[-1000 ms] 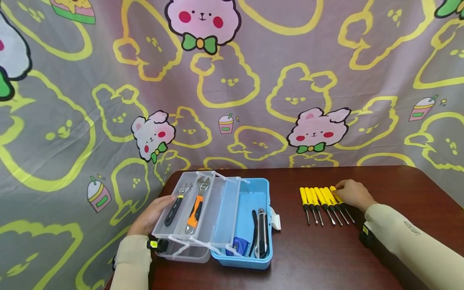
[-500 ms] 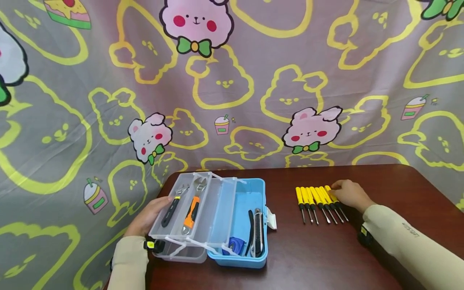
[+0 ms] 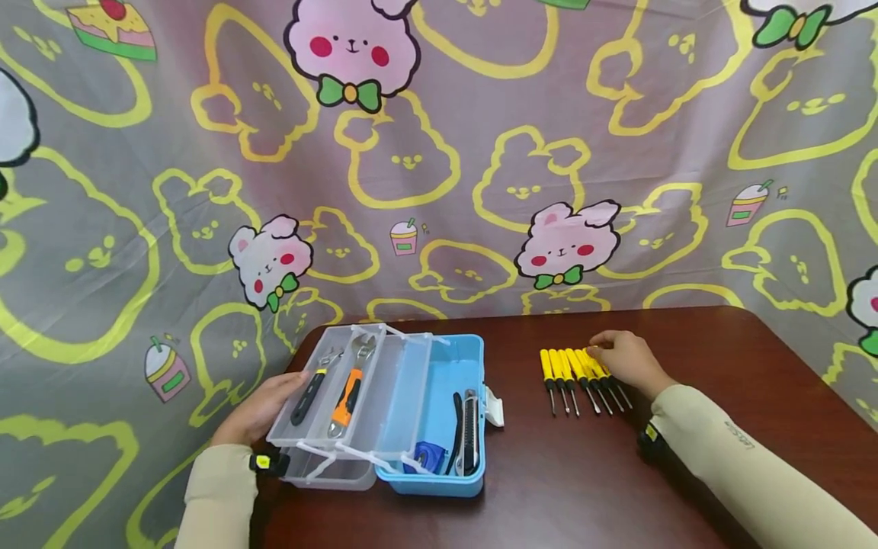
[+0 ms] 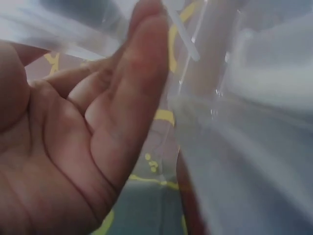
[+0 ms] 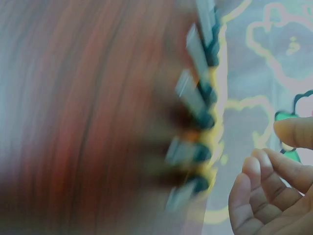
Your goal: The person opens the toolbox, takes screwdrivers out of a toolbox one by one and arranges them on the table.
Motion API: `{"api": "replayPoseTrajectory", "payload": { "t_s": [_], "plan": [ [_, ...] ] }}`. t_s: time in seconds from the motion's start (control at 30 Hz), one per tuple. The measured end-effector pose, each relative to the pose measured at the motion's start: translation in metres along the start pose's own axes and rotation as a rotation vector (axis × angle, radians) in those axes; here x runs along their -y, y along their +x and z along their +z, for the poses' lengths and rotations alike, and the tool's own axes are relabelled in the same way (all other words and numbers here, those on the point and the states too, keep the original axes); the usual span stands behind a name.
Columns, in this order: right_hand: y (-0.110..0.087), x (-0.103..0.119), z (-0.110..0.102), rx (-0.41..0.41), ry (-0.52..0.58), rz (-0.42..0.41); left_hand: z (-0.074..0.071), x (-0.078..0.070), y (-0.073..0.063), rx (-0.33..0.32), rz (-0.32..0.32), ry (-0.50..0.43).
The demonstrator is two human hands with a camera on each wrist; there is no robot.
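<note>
My left hand (image 3: 259, 408) holds the left side of a clear plastic tray (image 3: 324, 418), thumb above and fingers underneath. This tray belongs to an opened blue toolbox (image 3: 465, 488) and carries a black-handled adjustable wrench (image 3: 309, 398) and an orange-handled adjustable wrench (image 3: 346, 402). In the left wrist view the left hand's fingers (image 4: 124, 93) stretch up below the clear plastic. My right hand (image 3: 632, 364) is at the right end of a row of yellow-handled screwdrivers (image 3: 564, 364), fingertips right at the last handles. The right wrist view shows its thumb and fingers (image 5: 252, 171) apart, nothing between them.
Inside the toolbox's blue base are a blue tape measure (image 3: 427, 456), a slim black curved item (image 3: 457, 427) and a utility knife (image 3: 470, 433). A white latch (image 3: 493, 408) sticks out on the right. A patterned curtain (image 3: 439, 191) hangs behind the brown table (image 3: 542, 473).
The head view has turned slightly right, so everything sits further left. My right hand's fingers have lifted and spread a little at the screwdriver handles. The left hand keeps its hold.
</note>
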State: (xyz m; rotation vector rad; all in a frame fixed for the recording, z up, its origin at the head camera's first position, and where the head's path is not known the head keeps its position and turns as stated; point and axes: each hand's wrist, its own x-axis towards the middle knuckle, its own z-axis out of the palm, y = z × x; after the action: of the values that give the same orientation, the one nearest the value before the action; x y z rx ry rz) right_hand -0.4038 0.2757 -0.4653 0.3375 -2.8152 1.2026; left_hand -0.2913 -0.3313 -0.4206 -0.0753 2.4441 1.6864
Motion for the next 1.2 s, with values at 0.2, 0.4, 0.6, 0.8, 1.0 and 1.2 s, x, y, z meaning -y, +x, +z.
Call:
{"api": "replayPoseTrajectory", "payload": {
  "t_s": [0.2, 0.4, 0.6, 0.8, 1.0, 1.2],
  "plan": [
    [-0.008, 0.026, 0.016, 0.006, 0.136, -0.044, -0.003, -0.009, -0.012, -0.043, -0.035, 0.114],
    [-0.009, 0.044, 0.034, 0.024, 0.220, -0.068, -0.003, -0.015, -0.020, -0.048, -0.051, 0.151],
    [-0.010, 0.055, 0.060, 0.082, 0.275, -0.111, -0.002, -0.012, -0.030, -0.031, -0.071, 0.251],
    [-0.015, 0.066, 0.093, 0.158, 0.393, -0.075, -0.001, -0.005, -0.037, -0.008, -0.057, 0.280],
    [-0.023, 0.076, 0.123, 0.205, 0.562, -0.027, -0.001, -0.001, -0.043, 0.072, -0.031, 0.157],
    [-0.016, 0.076, 0.129, 0.327, 0.643, -0.038, -0.006, 0.009, -0.049, 0.245, 0.114, 0.002]
  ]
}}
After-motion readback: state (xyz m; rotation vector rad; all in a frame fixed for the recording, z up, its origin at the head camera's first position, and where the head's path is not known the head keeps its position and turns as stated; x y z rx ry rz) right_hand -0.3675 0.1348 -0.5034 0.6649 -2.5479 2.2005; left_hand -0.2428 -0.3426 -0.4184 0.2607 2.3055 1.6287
